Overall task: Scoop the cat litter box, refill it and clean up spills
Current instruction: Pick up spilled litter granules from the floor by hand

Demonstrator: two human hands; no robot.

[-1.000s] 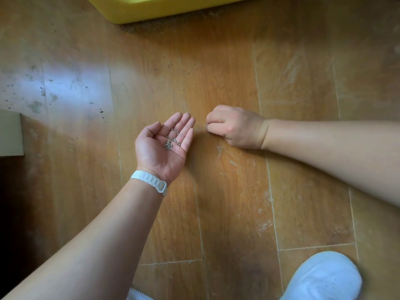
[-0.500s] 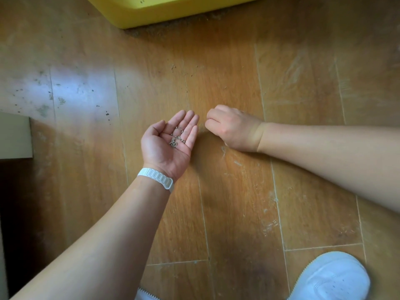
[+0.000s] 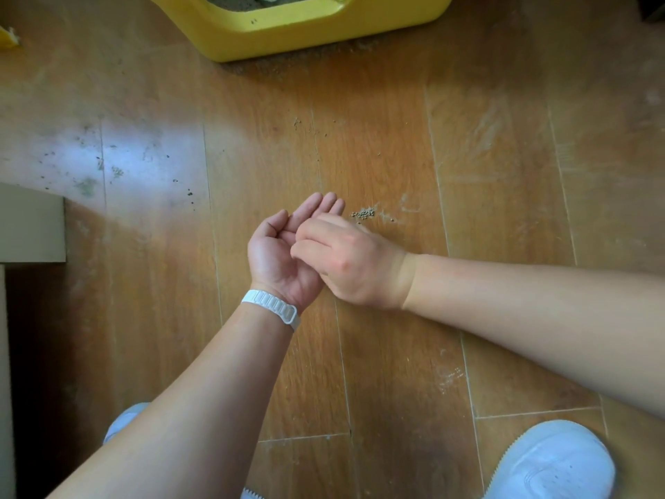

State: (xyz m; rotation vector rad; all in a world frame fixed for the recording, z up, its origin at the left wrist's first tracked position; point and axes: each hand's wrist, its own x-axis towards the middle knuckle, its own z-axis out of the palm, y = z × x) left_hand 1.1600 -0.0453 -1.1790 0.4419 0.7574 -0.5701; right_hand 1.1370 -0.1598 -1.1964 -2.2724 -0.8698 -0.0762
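Observation:
My left hand (image 3: 273, 257) lies palm up and cupped just above the wooden floor, a white band on its wrist. Over that palm my right hand (image 3: 354, 268) has its fingers curled in a pinch on litter pellets, covering the ones collected there. A small cluster of grey litter pellets (image 3: 362, 213) lies on the floor just past my left fingertips. The yellow litter box (image 3: 288, 37) stands at the top, with grey litter showing inside its opening.
Fine litter grit (image 3: 288, 66) lines the floor along the box's front edge, and dark specks (image 3: 90, 174) dot the pale patch at left. A beige furniture corner (image 3: 32, 225) juts in from the left. My white shoes (image 3: 554, 462) are at the bottom.
My right hand left the floor and moved left over my left palm, covering the pellets there. The view shifted back, bringing the litter box opening and the pellet cluster into sight.

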